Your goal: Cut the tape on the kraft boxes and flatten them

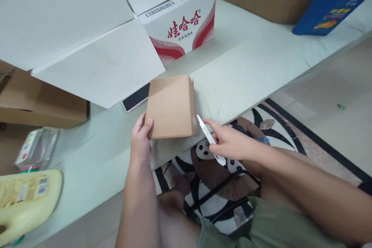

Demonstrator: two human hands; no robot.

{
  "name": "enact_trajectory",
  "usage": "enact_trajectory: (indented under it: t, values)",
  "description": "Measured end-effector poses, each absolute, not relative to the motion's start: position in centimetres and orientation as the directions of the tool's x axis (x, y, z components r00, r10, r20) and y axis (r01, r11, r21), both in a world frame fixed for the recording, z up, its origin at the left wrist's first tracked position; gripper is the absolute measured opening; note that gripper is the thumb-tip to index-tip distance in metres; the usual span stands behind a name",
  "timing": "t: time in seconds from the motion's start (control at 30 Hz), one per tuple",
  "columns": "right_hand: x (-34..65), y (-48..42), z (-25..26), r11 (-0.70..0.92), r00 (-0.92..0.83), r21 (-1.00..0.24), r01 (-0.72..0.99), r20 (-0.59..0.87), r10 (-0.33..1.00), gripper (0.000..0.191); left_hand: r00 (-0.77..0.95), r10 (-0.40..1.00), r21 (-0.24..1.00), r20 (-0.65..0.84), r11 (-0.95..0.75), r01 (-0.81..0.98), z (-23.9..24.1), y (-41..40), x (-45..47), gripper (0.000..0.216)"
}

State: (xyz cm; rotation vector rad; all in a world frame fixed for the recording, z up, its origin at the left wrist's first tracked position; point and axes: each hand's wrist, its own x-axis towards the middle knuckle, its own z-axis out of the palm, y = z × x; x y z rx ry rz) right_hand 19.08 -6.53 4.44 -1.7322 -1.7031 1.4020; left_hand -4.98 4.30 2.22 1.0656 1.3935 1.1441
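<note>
A small brown cardboard box (170,106) is held tilted above the front part of the pale table. My left hand (141,137) grips its lower left corner, thumb on the top face and fingers along the left side. In my right hand (228,139) is a white utility knife (207,133), gripped with the index finger stretched along it. The knife's tip points up and left, close to the box's right side near a patch of clear tape. I cannot tell whether the tip touches the box.
A phone (136,97) lies behind the small box. White cartons (101,60) and a red-and-white carton (183,27) stand at the back. At left are a yellow jug (31,201) and a clear bottle (37,149). A blue package (331,6) stands far right. The table edge (247,110) runs diagonally.
</note>
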Motion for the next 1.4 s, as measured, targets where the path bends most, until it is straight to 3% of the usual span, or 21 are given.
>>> enact_trajectory:
  t: [0.23,0.43,0.6,0.8,1.07,1.2,1.3,1.4]
  values:
    - [19.2,-6.8,4.2,-0.179,-0.286,-0.845,0.504,-0.359,0.888,0.075,-0.118,0.979,0.985,-0.165,0.168,0.023,2.5,4.2,-4.8,0.061]
    - [19.6,-6.7,4.3,-0.102,-0.34,-0.819,0.565,-0.343,0.875,0.072,-0.127,0.976,0.983,-0.179,0.184,0.024,2.6,4.1,-4.7,0.063]
    - [19.8,-6.4,4.5,-0.089,-0.385,-0.794,0.601,-0.385,0.839,0.08,-0.129,0.972,0.978,-0.198,0.204,0.037,2.8,4.1,-4.5,0.062]
    - [20.8,-6.4,5.3,-0.065,-0.455,-0.806,0.589,-0.397,0.797,0.066,-0.113,0.971,0.976,-0.21,0.214,0.029,2.8,4.2,-4.7,0.066]
    - [21.4,-6.5,5.6,-0.025,-0.532,-0.812,0.584,-0.406,0.743,0.065,-0.116,0.974,0.979,-0.197,0.201,0.031,2.7,4.2,-4.6,0.064]
    - [21.6,-6.7,6.2,-0.008,-0.674,-0.842,0.539,-0.436,0.597,0.058,-0.114,0.974,0.979,-0.194,0.199,0.033,2.7,4.3,-4.6,0.064]
    - [22.1,-6.5,6.1,-0.063,-0.742,-0.871,0.487,-0.451,0.496,0.065,-0.123,0.974,0.98,-0.189,0.194,0.033,2.7,4.3,-4.5,0.063]
    - [23.5,-6.1,5.2,-0.246,-0.614,-0.901,0.359,-0.426,0.664,0.075,-0.125,0.974,0.98,-0.189,0.194,0.034,2.7,4.2,-4.5,0.062]
